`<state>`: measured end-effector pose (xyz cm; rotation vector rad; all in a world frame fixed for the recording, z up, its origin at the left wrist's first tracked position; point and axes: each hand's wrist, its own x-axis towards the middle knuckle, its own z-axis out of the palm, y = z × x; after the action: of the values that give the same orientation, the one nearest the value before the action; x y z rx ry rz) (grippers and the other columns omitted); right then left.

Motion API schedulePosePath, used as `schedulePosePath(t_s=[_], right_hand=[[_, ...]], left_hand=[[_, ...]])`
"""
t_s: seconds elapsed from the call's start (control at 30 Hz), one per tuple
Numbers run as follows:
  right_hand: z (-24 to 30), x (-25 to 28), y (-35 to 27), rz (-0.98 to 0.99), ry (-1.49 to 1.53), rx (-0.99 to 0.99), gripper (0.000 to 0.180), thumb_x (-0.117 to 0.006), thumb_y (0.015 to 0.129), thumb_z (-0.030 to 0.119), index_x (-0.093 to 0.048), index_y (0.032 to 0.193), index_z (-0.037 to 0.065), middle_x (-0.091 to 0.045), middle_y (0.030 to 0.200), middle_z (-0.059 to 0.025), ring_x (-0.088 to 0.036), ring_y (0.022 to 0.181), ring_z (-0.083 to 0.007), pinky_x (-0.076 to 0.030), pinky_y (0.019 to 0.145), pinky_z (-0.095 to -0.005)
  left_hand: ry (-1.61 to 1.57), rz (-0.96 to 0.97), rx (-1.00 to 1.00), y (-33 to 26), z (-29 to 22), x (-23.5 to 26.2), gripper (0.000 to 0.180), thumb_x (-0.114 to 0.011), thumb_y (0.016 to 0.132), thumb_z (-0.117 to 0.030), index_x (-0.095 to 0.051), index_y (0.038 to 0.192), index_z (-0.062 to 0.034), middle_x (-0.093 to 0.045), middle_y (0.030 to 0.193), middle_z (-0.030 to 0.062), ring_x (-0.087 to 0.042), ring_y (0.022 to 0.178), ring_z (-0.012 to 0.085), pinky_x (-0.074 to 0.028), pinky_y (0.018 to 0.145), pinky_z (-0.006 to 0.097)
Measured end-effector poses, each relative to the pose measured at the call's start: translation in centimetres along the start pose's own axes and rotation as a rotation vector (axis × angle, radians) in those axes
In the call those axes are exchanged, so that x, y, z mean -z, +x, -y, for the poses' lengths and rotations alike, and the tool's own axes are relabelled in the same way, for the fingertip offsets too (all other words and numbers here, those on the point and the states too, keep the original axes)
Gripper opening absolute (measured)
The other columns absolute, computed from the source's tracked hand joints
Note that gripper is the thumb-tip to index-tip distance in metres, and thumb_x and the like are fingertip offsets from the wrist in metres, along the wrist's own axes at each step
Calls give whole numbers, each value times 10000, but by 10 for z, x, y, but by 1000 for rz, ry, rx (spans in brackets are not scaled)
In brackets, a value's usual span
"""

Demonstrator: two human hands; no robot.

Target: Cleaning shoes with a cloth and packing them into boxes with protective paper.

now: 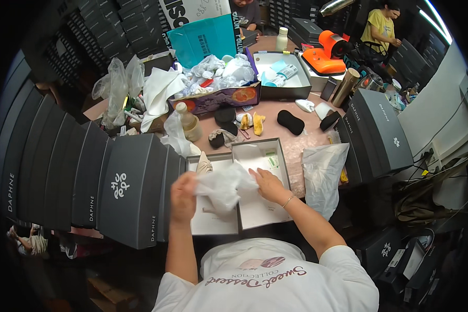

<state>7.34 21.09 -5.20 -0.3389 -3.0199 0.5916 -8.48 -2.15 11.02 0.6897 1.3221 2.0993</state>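
Observation:
A crumpled, translucent white wrapping sheet [222, 188] is stretched between my hands above an open shoe box. My left hand [183, 196], a little blurred, is closed on one end of it. The fingers of my right hand [269, 186] pinch its other edge, over the right tray. Below the sheet lies the left box tray [213, 226], white inside with a dark rim. A beige shoe [204, 164] shows at its far end, partly hidden by the sheet. The right tray [265, 214] touches it and holds a small green-and-white packet [271, 157].
Dark shoe boxes [127, 190] stand in a row at left; more boxes [372, 130] are stacked at right. A white plastic bag [323, 177] lies right of the trays. Behind are a bottle [189, 125], black pads [290, 122] and a carton [213, 101] of crumpled wrapping. Two people sit or stand beyond.

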Motion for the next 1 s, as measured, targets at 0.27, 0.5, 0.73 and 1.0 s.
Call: schedulePosePath(t_s=[0.27, 0.5, 0.73, 1.0], right_hand=[[0, 77, -19, -321, 874, -6, 531, -556, 885, 183, -434, 1375, 19, -496, 1344, -199, -456, 1259, -332, -354, 1052, -417], [90, 187, -37, -345, 726, 222, 445, -619, 897, 208, -530, 1271, -16, -551, 1299, -164, -533, 1166, -234, -395, 996, -335], [139, 163, -12, 28, 998, -29, 186, -630, 911, 186, -631, 887, 1, -523, 694, 35, -457, 620, -44, -364, 544, -209], [130, 146, 70, -286, 1795, -188, 350, -559, 967, 293, -522, 1211, 45, -610, 1110, -72, -606, 990, -126, -480, 845, -267]], left_hand=[[484, -161, -330, 8, -31, -12, 181, -683, 842, -40, -549, 723, -12, -501, 724, -19, -440, 679, 46, -363, 583, 221], [748, 25, -215, -12, -16, -36, 237, -747, 784, -79, -547, 677, -11, -501, 645, 8, -428, 586, 78, -349, 521, 254], [213, 137, -76, -28, -13, 1, 402, -768, 807, -228, -550, 1078, -27, -574, 934, 38, -539, 840, 95, -437, 757, 242], [-87, 108, 381, -75, 70, -28, 630, -651, 894, -162, -326, 1413, -15, -453, 1363, 102, -440, 1266, 210, -387, 1044, 375]])
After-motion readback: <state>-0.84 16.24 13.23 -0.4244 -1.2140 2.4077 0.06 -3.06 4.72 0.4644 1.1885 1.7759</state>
